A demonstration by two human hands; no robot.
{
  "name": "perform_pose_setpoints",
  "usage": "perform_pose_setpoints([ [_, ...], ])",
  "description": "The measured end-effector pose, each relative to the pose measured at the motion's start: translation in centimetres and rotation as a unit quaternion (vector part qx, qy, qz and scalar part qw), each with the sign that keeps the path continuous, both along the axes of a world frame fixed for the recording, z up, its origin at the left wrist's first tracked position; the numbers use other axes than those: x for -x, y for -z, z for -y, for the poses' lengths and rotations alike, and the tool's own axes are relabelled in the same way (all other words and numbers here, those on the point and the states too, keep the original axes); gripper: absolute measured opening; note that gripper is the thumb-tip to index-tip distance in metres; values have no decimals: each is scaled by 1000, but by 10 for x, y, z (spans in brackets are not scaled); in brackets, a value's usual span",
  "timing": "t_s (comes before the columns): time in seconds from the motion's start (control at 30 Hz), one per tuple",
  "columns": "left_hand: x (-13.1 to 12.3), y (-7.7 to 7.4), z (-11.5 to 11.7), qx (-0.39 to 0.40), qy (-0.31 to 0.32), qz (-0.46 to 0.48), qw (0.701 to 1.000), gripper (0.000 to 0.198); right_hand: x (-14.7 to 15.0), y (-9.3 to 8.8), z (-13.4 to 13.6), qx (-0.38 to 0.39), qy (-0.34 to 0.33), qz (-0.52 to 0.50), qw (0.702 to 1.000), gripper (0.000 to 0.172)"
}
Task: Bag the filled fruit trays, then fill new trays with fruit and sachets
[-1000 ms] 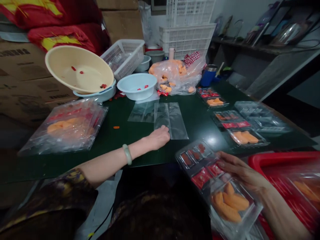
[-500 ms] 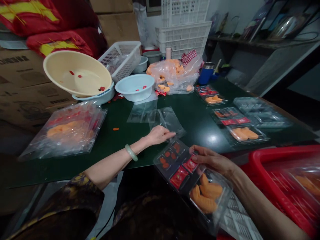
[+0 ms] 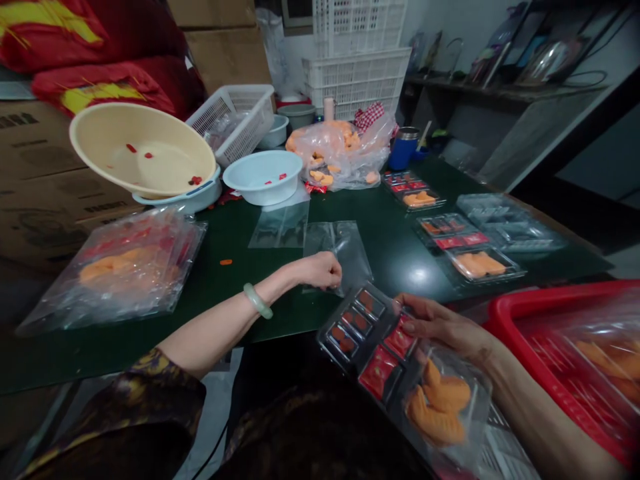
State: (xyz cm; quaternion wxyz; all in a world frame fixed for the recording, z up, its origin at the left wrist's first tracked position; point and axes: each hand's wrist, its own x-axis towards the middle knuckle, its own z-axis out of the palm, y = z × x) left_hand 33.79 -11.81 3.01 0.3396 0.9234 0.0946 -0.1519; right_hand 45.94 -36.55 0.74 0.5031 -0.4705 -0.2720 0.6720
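The right hand (image 3: 443, 330) is grasping a clear plastic tray (image 3: 350, 327) of orange pieces and red sachets, its fingers (image 3: 425, 310) clenching the tray's edge. The left hand (image 3: 320, 271) is resting on a clear plastic bag (image 3: 353, 250) on the green table (image 3: 395, 233); its grip cannot be determined. A red crate (image 3: 550, 297) is standing at right.

A cramped packing workroom: stacked cardboard boxes (image 3: 40, 153), white plastic crates (image 3: 356, 73) and basins (image 3: 263, 177) surround a green tabletop (image 3: 395, 247) laid with plastic food trays (image 3: 480, 263) and clear bags (image 3: 280, 227).
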Motion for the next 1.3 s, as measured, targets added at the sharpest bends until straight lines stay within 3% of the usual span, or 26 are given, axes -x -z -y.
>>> perform_pose_setpoints([
  [0.17,8,5,24,-152,29,122,980,11,9,6,-7,10,-32,-11,999,33],
  [0.3,17,-2,35,-263,83,205,939,17,10,9,-4,36,16,-5,999,37],
  [0.37,19,-6,37,-277,115,223,928,19,10,6,1,47,62,5,997,42],
  [0.47,17,-10,42,-290,169,222,915,16,10,-3,6,47,122,38,991,69],
  [0.6,8,-12,52,-304,222,184,908,17,14,-12,1,44,146,95,984,96],
  [0.8,-8,-13,65,-347,215,144,901,22,15,-14,-4,58,151,136,977,102],
  [0.93,-11,-17,66,-332,222,138,906,20,6,-15,-2,61,131,151,978,85],
  [1.03,-2,-14,61,-346,172,143,911,16,-1,-9,0,50,137,144,979,77],
  [1.17,15,3,52,-370,-50,132,918,16,-2,5,4,18,178,129,975,78],
  [1.23,20,13,48,-327,-144,109,927,23,2,10,6,11,203,112,973,81],
  [1.3,24,21,43,-239,-180,123,946,29,7,11,7,12,223,89,971,82],
])
